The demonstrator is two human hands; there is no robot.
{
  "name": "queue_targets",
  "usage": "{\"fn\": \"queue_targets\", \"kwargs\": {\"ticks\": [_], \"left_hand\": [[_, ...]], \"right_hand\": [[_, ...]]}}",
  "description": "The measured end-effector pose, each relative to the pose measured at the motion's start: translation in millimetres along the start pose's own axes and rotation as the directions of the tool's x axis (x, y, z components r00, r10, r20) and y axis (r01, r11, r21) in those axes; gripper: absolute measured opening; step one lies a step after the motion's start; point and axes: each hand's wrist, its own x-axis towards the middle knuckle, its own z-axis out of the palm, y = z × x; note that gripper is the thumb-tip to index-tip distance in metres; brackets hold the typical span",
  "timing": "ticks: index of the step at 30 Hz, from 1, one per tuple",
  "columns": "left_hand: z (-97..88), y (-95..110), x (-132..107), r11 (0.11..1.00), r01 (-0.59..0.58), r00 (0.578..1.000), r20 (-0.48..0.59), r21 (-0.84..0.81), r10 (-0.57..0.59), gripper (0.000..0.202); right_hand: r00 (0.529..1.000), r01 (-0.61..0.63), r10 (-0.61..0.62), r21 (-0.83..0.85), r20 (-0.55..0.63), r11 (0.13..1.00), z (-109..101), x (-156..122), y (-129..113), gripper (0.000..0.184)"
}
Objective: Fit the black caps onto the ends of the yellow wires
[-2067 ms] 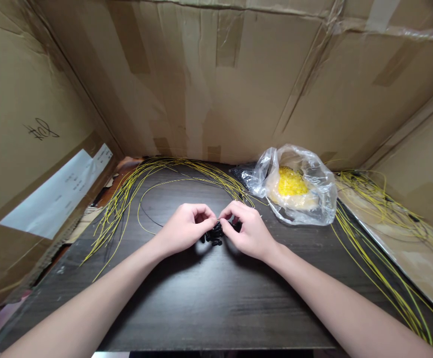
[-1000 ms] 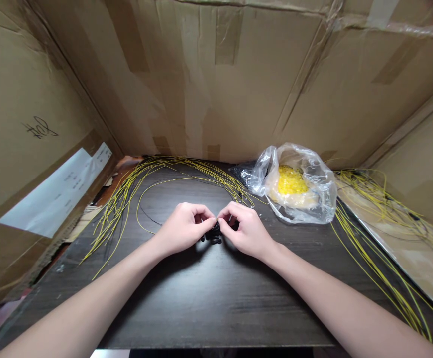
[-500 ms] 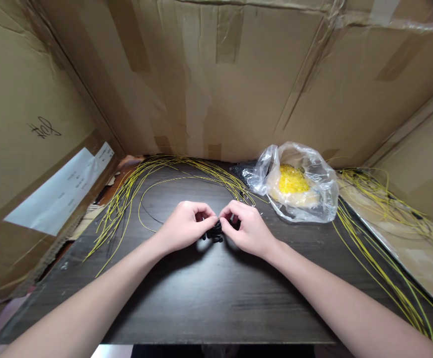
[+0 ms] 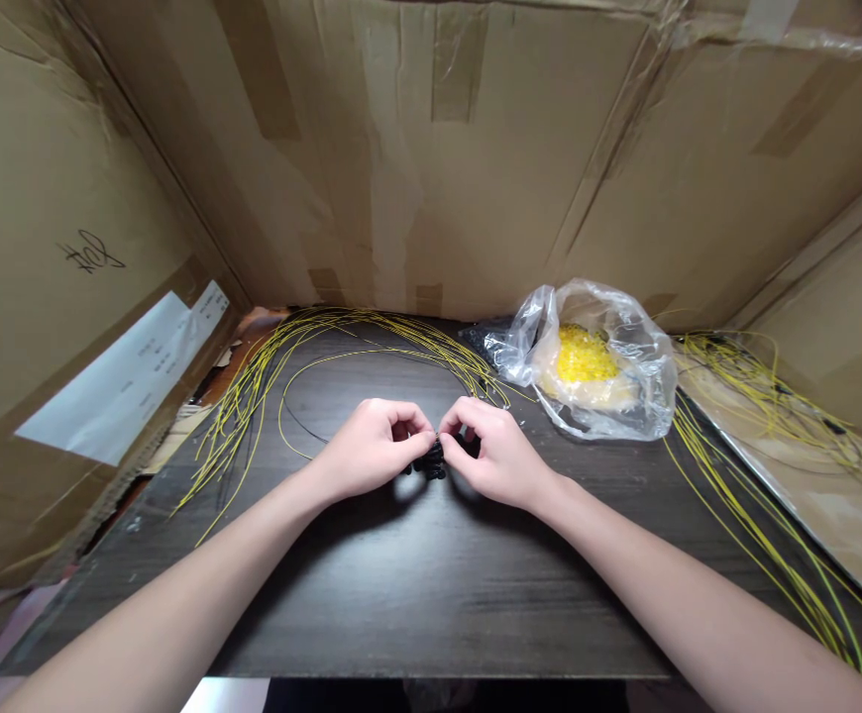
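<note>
Little change: your left hand (image 4: 373,451) and right hand (image 4: 494,456) still pinch black pieces (image 4: 429,463), now more hidden between them, low over dark counter (image 4: 431,584). Yellow wires (image 4: 247,406) curve behind; clear plastic bag (image 4: 643,396) sits to right.

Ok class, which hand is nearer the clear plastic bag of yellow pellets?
Right. The right hand is nearer, in front of and to the left of the clear plastic bag, not touching it. The left hand is farther off, beyond the small black pieces held between the hands.
</note>
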Motion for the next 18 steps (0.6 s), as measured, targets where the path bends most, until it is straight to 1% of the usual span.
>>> {"fn": "queue_targets", "kwargs": {"ticks": [13,18], "left_hand": [[0.6,-2.0,-0.2,0.998,-0.037,0.999,0.0,0.042,0.037,0.018],[-0.4,1.1,0.5,0.998,-0.009,1.0,-0.021,0.059,0.01,0.021]], "right_hand": [[1.0,0.0,0.0,-0.001,0.02,1.0,0.9,-1.3,0.2,0.008],[1.0,-0.024,0.023,-0.01,-0.012,1.0,0.7,-0.6,-0.1,0.007]]}}
